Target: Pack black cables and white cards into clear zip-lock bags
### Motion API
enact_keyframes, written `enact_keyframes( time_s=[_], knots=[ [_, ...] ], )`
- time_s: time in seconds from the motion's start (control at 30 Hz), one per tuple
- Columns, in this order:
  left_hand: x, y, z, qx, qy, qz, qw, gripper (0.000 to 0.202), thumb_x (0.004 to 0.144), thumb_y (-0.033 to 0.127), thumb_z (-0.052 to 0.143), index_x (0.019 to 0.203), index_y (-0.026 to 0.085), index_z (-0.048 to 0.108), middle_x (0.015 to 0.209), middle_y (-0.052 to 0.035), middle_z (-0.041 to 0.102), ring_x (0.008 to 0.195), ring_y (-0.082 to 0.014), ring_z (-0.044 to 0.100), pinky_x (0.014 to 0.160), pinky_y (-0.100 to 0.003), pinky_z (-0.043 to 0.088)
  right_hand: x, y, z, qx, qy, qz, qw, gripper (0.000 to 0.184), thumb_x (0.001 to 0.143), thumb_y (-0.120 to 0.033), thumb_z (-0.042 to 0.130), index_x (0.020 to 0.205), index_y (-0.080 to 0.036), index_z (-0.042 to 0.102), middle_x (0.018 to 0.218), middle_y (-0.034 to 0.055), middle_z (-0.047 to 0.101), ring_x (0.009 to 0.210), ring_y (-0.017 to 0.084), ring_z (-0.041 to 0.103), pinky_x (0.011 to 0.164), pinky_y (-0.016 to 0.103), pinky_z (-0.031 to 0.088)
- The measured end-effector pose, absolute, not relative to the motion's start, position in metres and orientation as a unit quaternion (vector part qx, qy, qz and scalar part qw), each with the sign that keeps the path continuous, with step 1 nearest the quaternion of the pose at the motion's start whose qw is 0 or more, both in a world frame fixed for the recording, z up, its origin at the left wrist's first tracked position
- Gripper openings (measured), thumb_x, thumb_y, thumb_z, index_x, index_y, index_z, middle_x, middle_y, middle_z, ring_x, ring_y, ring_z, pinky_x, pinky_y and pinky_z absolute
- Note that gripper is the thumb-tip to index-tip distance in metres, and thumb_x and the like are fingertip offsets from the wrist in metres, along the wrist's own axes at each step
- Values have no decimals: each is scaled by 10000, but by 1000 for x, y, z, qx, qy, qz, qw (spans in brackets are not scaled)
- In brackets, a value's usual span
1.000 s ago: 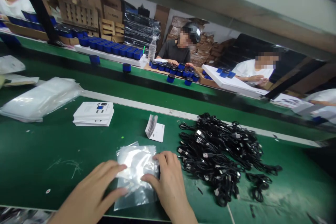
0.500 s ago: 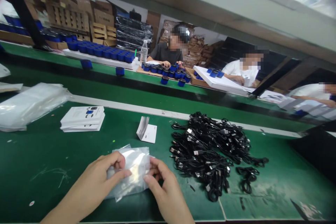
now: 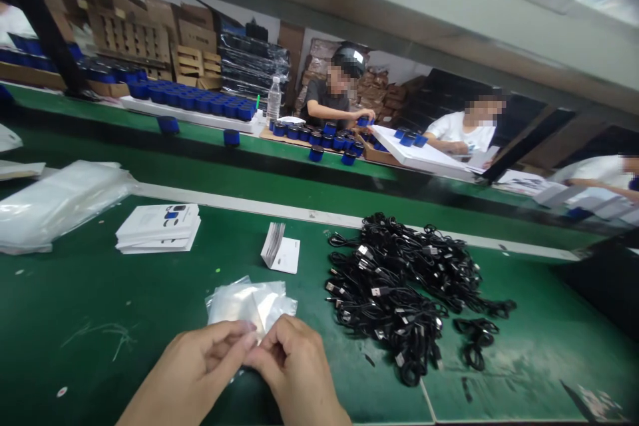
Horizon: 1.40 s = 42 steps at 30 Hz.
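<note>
Both my hands meet low in the middle over the green table (image 3: 90,293). My left hand (image 3: 204,363) and my right hand (image 3: 292,363) pinch the near edge of a small clear plastic bag (image 3: 249,303), fingertips pressed together on it. The bag lies crumpled just beyond my fingers, partly lifted off the table. A heap of black coiled cables (image 3: 404,293) lies to the right of my right hand. A small stack of white cards (image 3: 280,253) stands behind the bag.
A stack of white leaflets (image 3: 158,227) and a pile of clear bags (image 3: 54,203) lie at the left. Beyond a white strip runs a green conveyor with blue round items (image 3: 319,136). Other people sit at the far side.
My hands have drawn together and closer to me, moving from pressing the bag flat to pinching its near edge. The bag has bunched up.
</note>
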State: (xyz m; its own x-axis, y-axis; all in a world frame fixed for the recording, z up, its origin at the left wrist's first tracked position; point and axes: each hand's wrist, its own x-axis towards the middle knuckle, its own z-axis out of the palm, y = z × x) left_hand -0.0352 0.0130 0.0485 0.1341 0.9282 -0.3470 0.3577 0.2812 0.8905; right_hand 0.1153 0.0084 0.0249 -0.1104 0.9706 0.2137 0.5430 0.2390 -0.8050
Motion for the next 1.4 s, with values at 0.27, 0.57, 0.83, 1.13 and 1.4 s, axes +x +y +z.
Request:
enact_keyframes(
  time_s=[0.27,0.57,0.83,1.13,1.4],
  knots=[
    [-38,16,52,502,557,275,602,302,712,447,653,790,173,753,703,2,755,696,-194,693,645,-235,559,120,9,24,-539,-642,396,375,288,668,-275,813,555,-169,570,552,-63,504,522,84,464,490,167,310],
    [-41,20,44,514,515,235,644,249,777,389,631,828,171,740,758,-7,769,753,-178,705,667,-199,523,122,9,21,-508,-675,394,363,318,667,-337,811,565,-174,559,560,-61,518,554,89,468,529,174,311],
    [-41,22,44,504,495,208,677,218,749,350,643,709,141,689,570,33,617,549,-97,538,543,-189,407,126,7,21,-505,-673,411,352,348,697,-333,790,561,-178,509,571,-69,499,549,80,450,519,169,306],
    [-36,25,58,546,497,214,639,263,822,396,546,696,170,592,632,28,570,633,-125,530,628,-224,422,129,4,36,-493,-732,383,272,187,909,-208,526,737,-207,450,768,-31,543,729,119,526,672,199,366],
    [-34,13,38,599,541,236,541,313,838,438,451,658,197,536,597,22,543,603,-149,552,575,-234,450,117,4,28,-506,-803,200,243,169,874,-150,377,739,-196,469,730,29,571,652,167,544,604,259,372]
  ],
)
